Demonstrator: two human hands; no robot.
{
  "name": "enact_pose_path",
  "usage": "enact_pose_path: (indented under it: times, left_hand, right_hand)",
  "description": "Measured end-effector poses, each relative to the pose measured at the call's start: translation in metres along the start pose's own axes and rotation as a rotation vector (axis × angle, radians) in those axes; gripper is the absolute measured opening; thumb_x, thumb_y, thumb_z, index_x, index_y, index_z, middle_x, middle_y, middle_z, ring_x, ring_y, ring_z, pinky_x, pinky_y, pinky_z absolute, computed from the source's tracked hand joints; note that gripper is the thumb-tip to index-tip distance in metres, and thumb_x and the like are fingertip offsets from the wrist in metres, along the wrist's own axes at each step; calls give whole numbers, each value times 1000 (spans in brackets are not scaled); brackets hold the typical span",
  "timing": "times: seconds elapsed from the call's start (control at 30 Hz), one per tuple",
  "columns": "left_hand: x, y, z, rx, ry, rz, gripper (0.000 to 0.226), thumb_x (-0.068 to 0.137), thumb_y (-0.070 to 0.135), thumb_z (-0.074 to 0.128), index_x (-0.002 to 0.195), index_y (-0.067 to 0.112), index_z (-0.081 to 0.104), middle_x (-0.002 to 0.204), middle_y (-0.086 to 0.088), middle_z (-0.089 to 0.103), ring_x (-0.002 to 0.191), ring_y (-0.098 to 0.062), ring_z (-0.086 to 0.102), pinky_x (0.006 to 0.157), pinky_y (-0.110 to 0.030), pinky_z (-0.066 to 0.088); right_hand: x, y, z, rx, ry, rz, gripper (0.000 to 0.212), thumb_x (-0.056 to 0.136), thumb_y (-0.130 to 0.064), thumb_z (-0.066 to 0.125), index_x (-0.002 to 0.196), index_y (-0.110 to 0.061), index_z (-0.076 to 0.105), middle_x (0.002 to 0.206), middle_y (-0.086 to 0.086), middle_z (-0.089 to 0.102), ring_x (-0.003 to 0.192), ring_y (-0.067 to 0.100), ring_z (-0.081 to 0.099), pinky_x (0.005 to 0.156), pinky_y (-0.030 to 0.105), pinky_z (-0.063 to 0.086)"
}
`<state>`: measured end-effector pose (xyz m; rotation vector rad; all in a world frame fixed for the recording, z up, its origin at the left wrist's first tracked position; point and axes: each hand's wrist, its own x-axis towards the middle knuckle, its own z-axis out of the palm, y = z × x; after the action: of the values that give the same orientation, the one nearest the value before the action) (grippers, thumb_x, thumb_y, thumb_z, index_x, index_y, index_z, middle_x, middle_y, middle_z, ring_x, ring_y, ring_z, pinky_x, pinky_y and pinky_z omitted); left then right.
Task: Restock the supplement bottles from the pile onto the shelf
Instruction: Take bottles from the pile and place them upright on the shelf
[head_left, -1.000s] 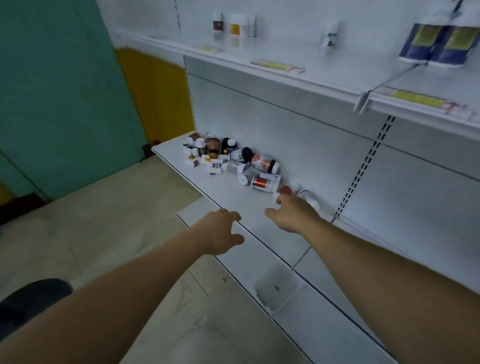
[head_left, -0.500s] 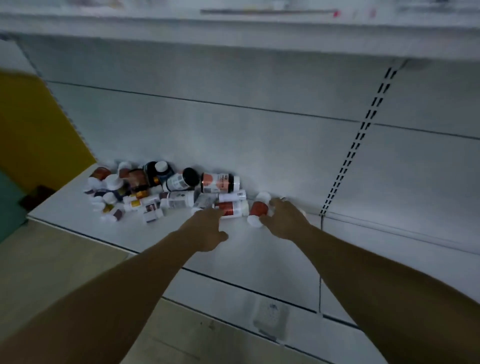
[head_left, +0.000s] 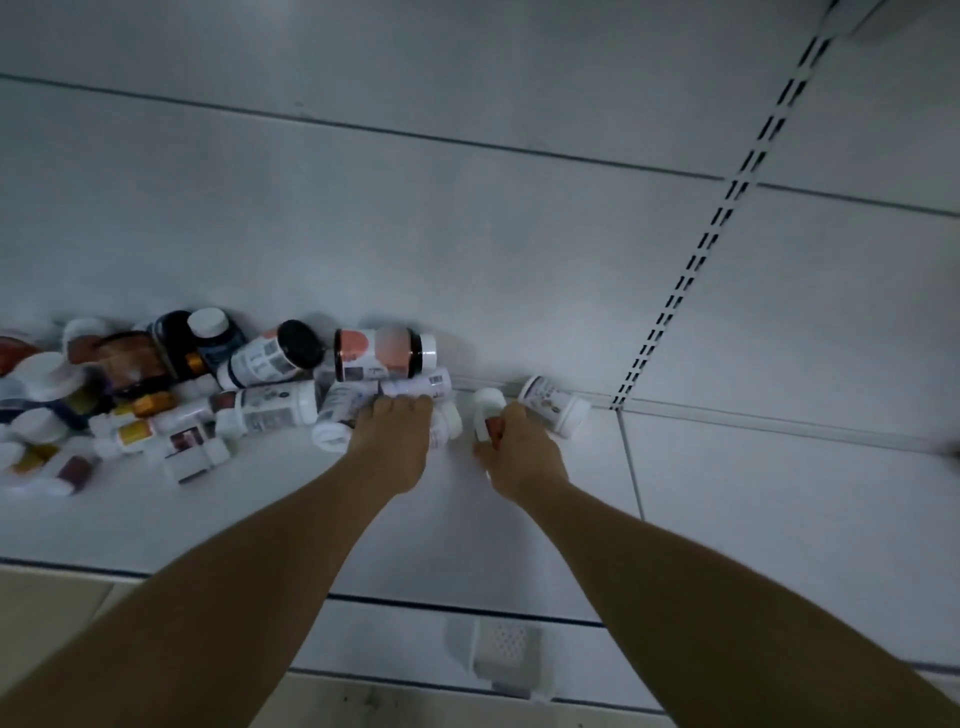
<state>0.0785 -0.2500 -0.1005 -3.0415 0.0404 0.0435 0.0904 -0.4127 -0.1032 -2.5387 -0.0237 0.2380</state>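
Note:
A pile of supplement bottles (head_left: 156, 395) lies on its side along the back of the white bottom shelf (head_left: 753, 493), at the left. My left hand (head_left: 395, 441) rests over a white bottle (head_left: 447, 421) at the pile's right end, fingers curled onto it. My right hand (head_left: 519, 447) is closed around a red bottle with a white cap (head_left: 488, 410). A white bottle (head_left: 556, 405) lies just right of that hand against the back panel. A dark bottle with a pink label (head_left: 384, 353) lies behind my left hand.
The white back panel (head_left: 467, 234) rises behind the shelf, with a slotted upright (head_left: 717, 223) at the right. A lower white ledge with a small perforated plastic piece (head_left: 498, 654) sits below the shelf's front edge. Beige floor (head_left: 52, 597) shows at the bottom left.
The view has dropped and closed in on the bottom shelf. Both hands have reached forward to the pile's right end and closed onto bottles.

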Motion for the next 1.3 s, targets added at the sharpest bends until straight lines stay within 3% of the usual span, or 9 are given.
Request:
enact_pose_path:
  times: [0.07, 0.23, 0.33, 0.47, 0.73, 0.83, 1.0, 1.17, 1.3]
  left_hand:
    - [-7, 0, -2, -177, 42, 8, 49, 87, 25, 57, 131, 13, 38, 128, -10, 50, 116, -28, 48, 101, -41, 39]
    - [-62, -11, -64, -1543, -91, -272, 38, 84, 15, 66, 118, 17, 51, 107, -10, 63, 86, -23, 65, 69, -32, 55]
    - [-115, -20, -114, -1945, -197, -214, 40, 88, 14, 60, 124, 30, 54, 110, -4, 66, 93, -26, 67, 72, -46, 56]
    - [-191, -32, -186, -2224, -263, -79, 38, 81, 20, 53, 118, 25, 59, 98, -9, 70, 85, -28, 69, 65, -43, 56]
    - [-295, -54, -296, -2426, -353, 63, 61, 75, 45, 48, 121, 5, 56, 105, -18, 66, 76, -28, 66, 60, -36, 53]
    - [-318, -48, -320, -2418, -244, 71, 56, 65, 41, 63, 110, 9, 58, 89, -14, 65, 71, -23, 66, 57, -34, 54]
    - [-338, -27, -354, -2373, -240, 228, 56, 76, 37, 56, 123, 7, 54, 111, -18, 65, 92, -29, 66, 73, -45, 56]
    - [-349, 45, -398, -2331, -337, 302, 48, 66, 45, 64, 96, 7, 67, 86, -13, 67, 70, -25, 65, 58, -37, 55]
    - [-358, 139, -426, -2263, -283, 384, 60, 59, 47, 67, 107, 11, 59, 79, -10, 66, 70, -21, 64, 60, -37, 55]
  right_hand:
    - [-8, -4, -5, 221, 21, 104, 42, 87, -30, 61, 121, -17, 41, 110, 6, 60, 96, 27, 61, 79, 38, 52]
    - [-79, -23, -55, 1445, -126, 405, 38, 91, -16, 41, 127, -13, 52, 101, 13, 63, 79, 27, 63, 64, 33, 49]
    - [-139, -49, -87, 1575, -216, 292, 43, 90, -27, 47, 127, -7, 52, 91, 13, 62, 69, 24, 62, 60, 30, 50]
    - [-218, -100, -125, 1503, -170, 72, 42, 73, -28, 63, 112, -15, 56, 88, 7, 66, 71, 19, 63, 63, 31, 52]
    - [-331, -166, -197, 1645, -147, 3, 36, 87, -32, 46, 107, -6, 61, 89, 17, 65, 73, 26, 61, 63, 32, 48]
    - [-360, -179, -216, 1642, -131, -90, 40, 75, -42, 59, 101, -12, 61, 78, 9, 66, 67, 22, 60, 63, 34, 50]
    - [-391, -173, -258, 1546, -12, -249, 40, 74, -35, 60, 105, -9, 58, 81, 10, 68, 72, 24, 65, 66, 38, 54]
    - [-420, -124, -322, 1547, 81, -253, 42, 91, -35, 44, 116, -4, 57, 87, 15, 65, 70, 27, 63, 57, 32, 50]
    - [-457, -60, -379, 1454, 243, -203, 46, 92, -42, 47, 121, -8, 56, 84, 9, 67, 72, 22, 66, 60, 33, 52]
